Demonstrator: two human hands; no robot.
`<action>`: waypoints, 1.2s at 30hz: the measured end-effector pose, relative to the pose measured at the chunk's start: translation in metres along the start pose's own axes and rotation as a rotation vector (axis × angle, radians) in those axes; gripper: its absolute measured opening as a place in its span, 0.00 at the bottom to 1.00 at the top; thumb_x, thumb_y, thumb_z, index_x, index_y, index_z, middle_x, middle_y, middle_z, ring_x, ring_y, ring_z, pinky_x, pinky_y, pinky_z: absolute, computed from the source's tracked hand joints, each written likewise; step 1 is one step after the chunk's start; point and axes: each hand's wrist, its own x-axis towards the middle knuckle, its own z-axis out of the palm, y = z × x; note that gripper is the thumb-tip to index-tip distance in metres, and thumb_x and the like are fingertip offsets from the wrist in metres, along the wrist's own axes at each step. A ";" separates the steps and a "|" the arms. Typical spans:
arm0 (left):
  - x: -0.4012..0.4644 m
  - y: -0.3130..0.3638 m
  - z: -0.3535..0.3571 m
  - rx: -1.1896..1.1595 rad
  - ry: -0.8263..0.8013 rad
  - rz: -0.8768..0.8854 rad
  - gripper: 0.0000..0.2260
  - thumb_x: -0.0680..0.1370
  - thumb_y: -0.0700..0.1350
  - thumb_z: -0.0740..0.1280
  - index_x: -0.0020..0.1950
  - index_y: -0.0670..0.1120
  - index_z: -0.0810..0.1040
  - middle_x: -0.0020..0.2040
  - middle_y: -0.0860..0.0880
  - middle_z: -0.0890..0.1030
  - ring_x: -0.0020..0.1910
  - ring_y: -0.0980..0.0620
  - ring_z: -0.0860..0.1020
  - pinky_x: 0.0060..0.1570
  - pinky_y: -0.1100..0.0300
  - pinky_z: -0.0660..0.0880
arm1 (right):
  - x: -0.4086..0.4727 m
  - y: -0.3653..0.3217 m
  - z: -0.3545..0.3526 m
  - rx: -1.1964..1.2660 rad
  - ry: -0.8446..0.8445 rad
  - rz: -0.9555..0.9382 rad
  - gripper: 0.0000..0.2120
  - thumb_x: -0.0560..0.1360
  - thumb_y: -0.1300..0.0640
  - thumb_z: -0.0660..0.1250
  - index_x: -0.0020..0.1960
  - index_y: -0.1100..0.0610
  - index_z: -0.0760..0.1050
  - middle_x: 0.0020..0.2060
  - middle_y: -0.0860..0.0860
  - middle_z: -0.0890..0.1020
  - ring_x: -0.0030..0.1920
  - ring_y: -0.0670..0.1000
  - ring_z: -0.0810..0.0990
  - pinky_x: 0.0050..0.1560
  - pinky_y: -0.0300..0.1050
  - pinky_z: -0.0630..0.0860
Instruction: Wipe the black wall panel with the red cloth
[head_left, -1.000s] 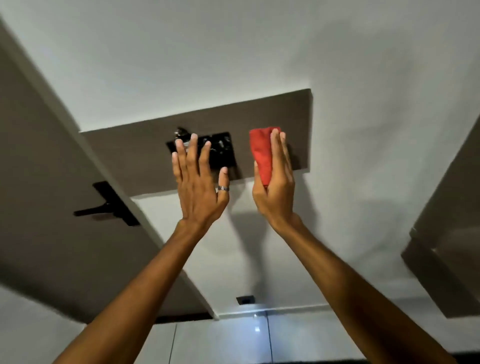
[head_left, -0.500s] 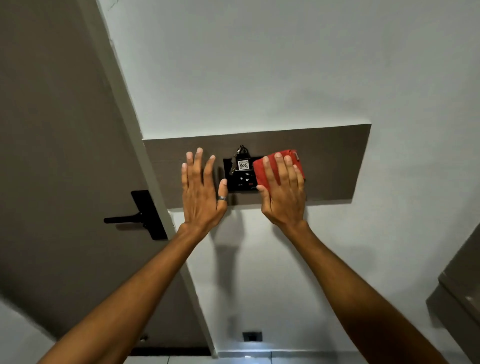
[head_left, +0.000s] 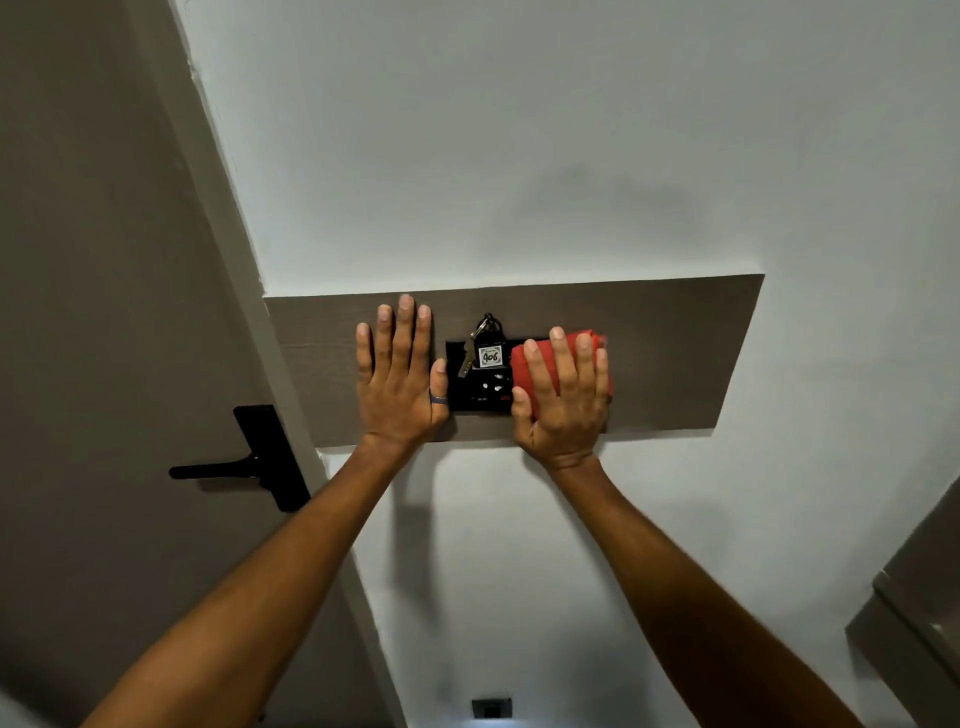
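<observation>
A small black wall panel (head_left: 480, 392) with pale button marks is set in a brown wooden board (head_left: 675, 358) on the white wall. A key with a tag marked 406 (head_left: 488, 349) hangs in its top. My right hand (head_left: 563, 400) presses a folded red cloth (head_left: 524, 371) flat against the panel's right part and the board. The cloth hides that side of the panel. My left hand (head_left: 400, 379) lies flat on the board just left of the panel, fingers spread, a ring on the thumb, holding nothing.
A brown door (head_left: 104, 312) with a black lever handle (head_left: 244, 465) stands at the left, beside the white frame. A grey cabinet corner (head_left: 914, 613) juts in at the lower right. A small dark outlet (head_left: 491, 706) sits low on the wall.
The view has tilted and moved closer to the wall. My right hand has turned the cloth from upright to flat on the panel's right side. My left hand stays beside the panel.
</observation>
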 end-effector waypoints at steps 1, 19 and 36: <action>-0.001 0.000 0.002 -0.003 0.007 -0.004 0.27 0.83 0.50 0.53 0.81 0.40 0.55 0.84 0.49 0.42 0.83 0.48 0.43 0.81 0.45 0.44 | 0.002 0.003 -0.002 0.010 -0.001 -0.012 0.22 0.83 0.48 0.57 0.71 0.56 0.78 0.69 0.61 0.79 0.74 0.65 0.71 0.75 0.65 0.69; -0.005 -0.005 0.013 0.033 0.093 0.035 0.29 0.83 0.50 0.54 0.82 0.42 0.53 0.83 0.46 0.50 0.83 0.46 0.45 0.82 0.45 0.46 | 0.016 0.004 0.017 0.077 0.088 0.021 0.24 0.82 0.50 0.60 0.76 0.54 0.73 0.76 0.55 0.72 0.80 0.60 0.66 0.81 0.63 0.63; -0.012 -0.009 0.024 0.037 0.136 0.042 0.28 0.84 0.52 0.52 0.83 0.43 0.54 0.84 0.46 0.50 0.83 0.44 0.49 0.82 0.44 0.47 | -0.003 0.008 0.013 0.032 0.064 -0.014 0.24 0.83 0.48 0.56 0.74 0.56 0.74 0.72 0.57 0.77 0.77 0.63 0.69 0.82 0.62 0.63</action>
